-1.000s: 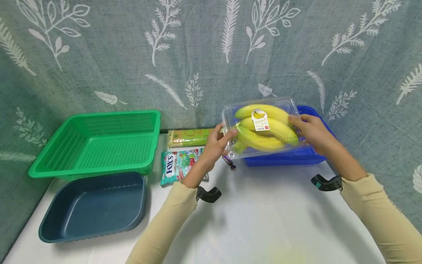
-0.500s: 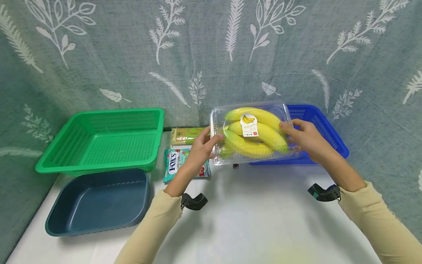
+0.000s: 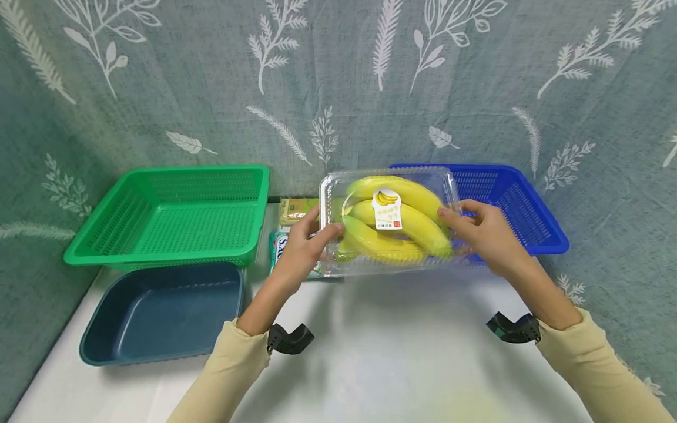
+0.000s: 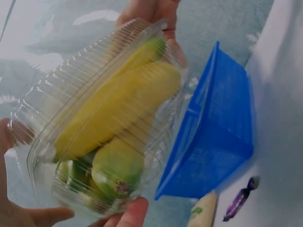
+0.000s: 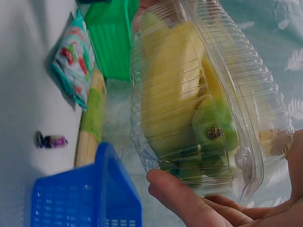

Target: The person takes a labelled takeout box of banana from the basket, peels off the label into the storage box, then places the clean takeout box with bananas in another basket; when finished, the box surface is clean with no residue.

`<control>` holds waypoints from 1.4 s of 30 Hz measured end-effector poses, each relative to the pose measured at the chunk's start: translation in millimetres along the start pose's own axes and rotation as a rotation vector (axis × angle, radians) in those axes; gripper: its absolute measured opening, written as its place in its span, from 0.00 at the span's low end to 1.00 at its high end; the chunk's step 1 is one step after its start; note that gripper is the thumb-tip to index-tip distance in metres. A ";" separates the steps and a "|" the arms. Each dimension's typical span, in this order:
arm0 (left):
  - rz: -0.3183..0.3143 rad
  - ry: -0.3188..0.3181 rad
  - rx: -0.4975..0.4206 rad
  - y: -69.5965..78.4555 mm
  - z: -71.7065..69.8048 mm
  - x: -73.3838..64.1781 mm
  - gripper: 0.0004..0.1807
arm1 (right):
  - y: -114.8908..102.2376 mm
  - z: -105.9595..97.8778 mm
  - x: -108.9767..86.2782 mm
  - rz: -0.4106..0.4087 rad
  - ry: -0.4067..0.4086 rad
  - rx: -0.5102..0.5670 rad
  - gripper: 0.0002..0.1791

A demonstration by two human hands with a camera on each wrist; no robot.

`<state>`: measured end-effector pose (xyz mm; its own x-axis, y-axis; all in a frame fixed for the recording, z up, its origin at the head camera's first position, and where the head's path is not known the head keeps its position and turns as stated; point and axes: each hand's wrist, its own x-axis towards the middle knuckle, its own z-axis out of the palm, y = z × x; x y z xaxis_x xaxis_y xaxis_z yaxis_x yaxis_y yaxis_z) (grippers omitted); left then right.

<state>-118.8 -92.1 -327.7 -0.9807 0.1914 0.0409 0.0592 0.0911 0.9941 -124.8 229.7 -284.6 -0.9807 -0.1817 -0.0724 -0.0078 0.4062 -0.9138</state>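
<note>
A clear plastic clamshell box (image 3: 388,267) of yellow bananas (image 3: 418,226) is held up above the table, tilted toward me. A white label (image 3: 388,208) with a banana picture is on its lid. My left hand (image 3: 302,249) grips the box's left end, thumb on the front. The right hand (image 3: 489,238) holds the opposite end in the same way. In the left wrist view the bananas' green tips (image 4: 118,172) show through the ridged plastic. Behind the box stands a blue basket (image 3: 529,217), partly covered by it.
A green basket (image 3: 254,235) stands at the back left, with a dark blue tub (image 3: 164,317) before it. Between the baskets lie a FOX'S candy bag (image 3: 277,247) and a long yellow-green packet (image 3: 296,210). A purple wrapped candy (image 5: 52,141) lies near the blue basket.
Both hands have carried the box of bananas left and slightly toward me, uncovering more of the blue basket. The box now covers more of the candy bag and packet.
</note>
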 end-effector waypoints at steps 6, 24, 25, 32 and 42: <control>-0.006 -0.007 0.039 -1.0 -8.6 -18.7 0.40 | 3.0 16.1 -12.9 -0.046 0.006 0.067 0.30; -0.059 0.030 0.051 -20.1 -19.2 -69.1 0.35 | 24.5 57.9 -38.4 -0.057 -0.017 0.036 0.23; -0.066 0.035 0.051 -22.3 -19.0 -71.9 0.36 | 26.6 60.2 -40.2 -0.048 -0.018 0.040 0.23; -0.087 0.050 0.015 -40.4 -17.5 -88.2 0.29 | 43.3 74.0 -51.1 -0.011 -0.051 0.072 0.25; -0.182 0.121 -0.022 -62.1 -16.0 -103.6 0.24 | 65.2 94.6 -58.7 0.066 -0.092 0.125 0.24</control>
<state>-23.9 -133.2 -392.1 -0.9901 0.0551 -0.1294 -0.1240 0.0916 0.9880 -49.3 182.2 -377.7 -0.9563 -0.2416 -0.1648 0.0859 0.3066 -0.9480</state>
